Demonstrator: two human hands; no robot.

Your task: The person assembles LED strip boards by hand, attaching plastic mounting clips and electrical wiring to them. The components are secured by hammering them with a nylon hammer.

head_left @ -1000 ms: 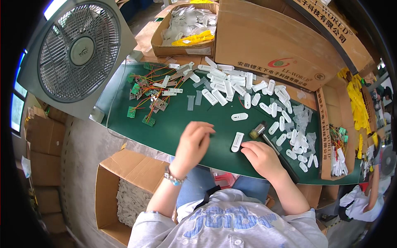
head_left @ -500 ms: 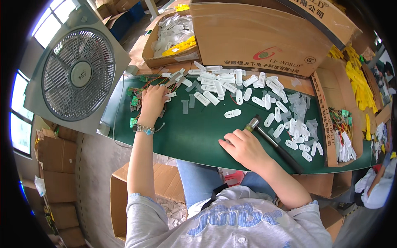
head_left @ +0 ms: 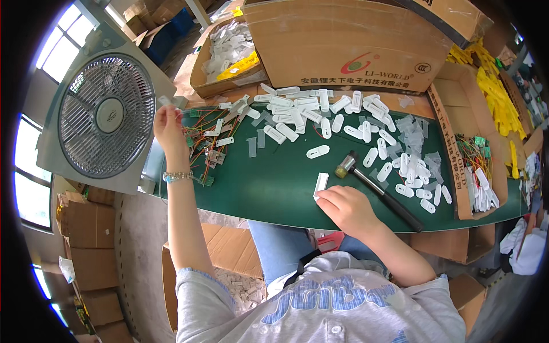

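Observation:
My right hand (head_left: 347, 210) is closed near the table's front edge, its fingertips gripping one end of a white plastic casing (head_left: 321, 184), a narrow piece with raised rims. My left hand (head_left: 168, 124) is raised at the table's left end beside the fan, fingers pinched together. A small translucent piece (head_left: 165, 100) shows at its fingertips, too blurred to name. Wired circuit boards and metal plates (head_left: 213, 132) lie tangled to the right of that hand. A hammer (head_left: 382, 193) with a black handle rests right of my right hand.
Many white oval casings (head_left: 297, 114) and clear film strips (head_left: 412, 131) cover the back and right of the green table (head_left: 257, 177). A large carton (head_left: 343, 51) stands behind. An open box (head_left: 494, 208) holds wired parts at right. The fan (head_left: 108, 114) stands left.
My left hand has lifted off the wired boards and metal plates and moved left toward the fan. My right hand now holds up a white casing beside the hammer.

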